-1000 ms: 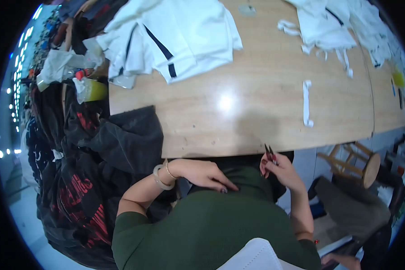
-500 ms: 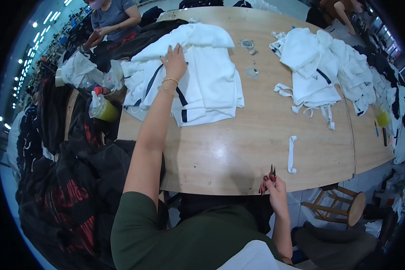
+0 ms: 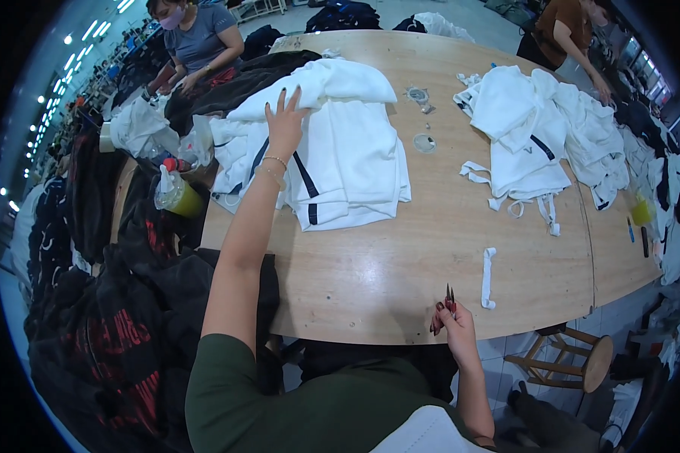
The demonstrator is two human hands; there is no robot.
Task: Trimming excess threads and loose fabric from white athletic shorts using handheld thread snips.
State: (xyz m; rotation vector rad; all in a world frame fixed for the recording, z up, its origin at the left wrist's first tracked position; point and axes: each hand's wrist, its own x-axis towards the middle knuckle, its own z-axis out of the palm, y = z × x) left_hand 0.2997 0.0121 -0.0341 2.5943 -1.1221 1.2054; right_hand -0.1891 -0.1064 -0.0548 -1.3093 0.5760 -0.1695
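My left hand (image 3: 283,124) reaches far across the wooden table (image 3: 400,264) and lies flat, fingers spread, on a pile of white garments with dark stripes (image 3: 332,151). My right hand (image 3: 452,326) stays at the near table edge, closed around small red-handled thread snips (image 3: 449,298) that point upward. A white fabric strip (image 3: 489,278) lies just right of that hand.
A second heap of white garments (image 3: 536,132) sits at the far right. A yellow spray bottle (image 3: 175,198) stands at the table's left edge beside dark clothes (image 3: 121,302). Two other people (image 3: 200,38) (image 3: 570,34) work at the far side. A wooden stool (image 3: 582,359) stands below right.
My left arm went from my lap out across the table onto the white garment pile. My right hand kept the snips at the near edge.
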